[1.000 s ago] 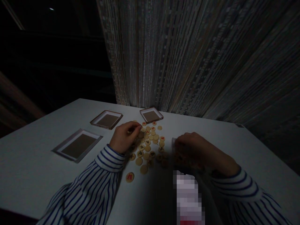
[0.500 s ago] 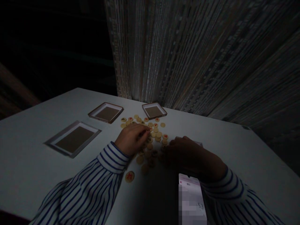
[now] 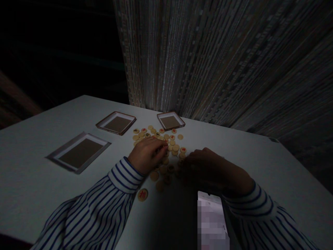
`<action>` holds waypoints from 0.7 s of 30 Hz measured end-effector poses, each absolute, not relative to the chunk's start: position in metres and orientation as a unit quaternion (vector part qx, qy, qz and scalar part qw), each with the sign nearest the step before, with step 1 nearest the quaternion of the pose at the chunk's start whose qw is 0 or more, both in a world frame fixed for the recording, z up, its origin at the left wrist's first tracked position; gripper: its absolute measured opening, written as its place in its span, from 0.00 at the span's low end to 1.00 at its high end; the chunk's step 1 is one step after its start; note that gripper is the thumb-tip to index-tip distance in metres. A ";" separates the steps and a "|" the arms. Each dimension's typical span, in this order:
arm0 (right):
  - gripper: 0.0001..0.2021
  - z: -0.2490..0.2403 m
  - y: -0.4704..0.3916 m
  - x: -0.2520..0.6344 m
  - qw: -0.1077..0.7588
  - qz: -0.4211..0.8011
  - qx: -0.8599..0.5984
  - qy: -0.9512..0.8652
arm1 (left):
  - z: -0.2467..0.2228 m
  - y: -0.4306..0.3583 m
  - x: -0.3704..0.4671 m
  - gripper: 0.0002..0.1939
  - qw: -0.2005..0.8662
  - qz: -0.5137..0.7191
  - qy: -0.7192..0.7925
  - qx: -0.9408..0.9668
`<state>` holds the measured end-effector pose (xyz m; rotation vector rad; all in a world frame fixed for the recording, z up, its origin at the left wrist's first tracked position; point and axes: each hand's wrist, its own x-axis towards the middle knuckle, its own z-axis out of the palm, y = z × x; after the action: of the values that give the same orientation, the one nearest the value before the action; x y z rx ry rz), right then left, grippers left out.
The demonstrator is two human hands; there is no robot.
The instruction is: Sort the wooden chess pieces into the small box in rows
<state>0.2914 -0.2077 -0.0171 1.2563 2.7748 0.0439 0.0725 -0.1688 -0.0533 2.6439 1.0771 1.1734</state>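
Observation:
Wooden Chinese chess pieces, some with red or black characters and others blank side up, lie scattered on a white table. My left hand is low over the left of the pile, its fingers curled and the thumb near them. Whatever they may hold is hidden. To the right of the pile, my right hand hovers or rests in deep shadow; its fingertips cannot be made out. One red-marked piece lies apart, nearer me, beside my left cuff.
A lit phone lies below my right wrist. Three shallow open box parts stand beyond the pieces: a grey-rimmed tray at left, a brown-rimmed tray behind it, and a smaller tray near the string curtain.
My right hand has shifted slightly and its back looks flatter. My left hand stays nearly in place over the pieces. The whole view has tilted a little.

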 end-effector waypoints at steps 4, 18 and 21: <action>0.09 -0.005 -0.206 0.301 -0.043 -0.088 0.435 0.895 | -0.054 -0.170 0.073 0.08 0.020 0.384 0.339 0.859; 0.09 0.000 -0.204 0.304 -0.140 -0.223 0.416 0.870 | -0.050 -0.179 0.081 0.07 0.050 0.380 0.301 0.873; 0.09 -0.002 -0.203 0.306 -0.150 -0.237 0.416 0.865 | -0.050 -0.180 0.081 0.07 0.059 0.374 0.305 0.874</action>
<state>0.3056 -0.2029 -0.0020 1.4484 3.0118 -0.8265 0.0812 -0.1802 -0.0501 2.6455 0.9245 1.1336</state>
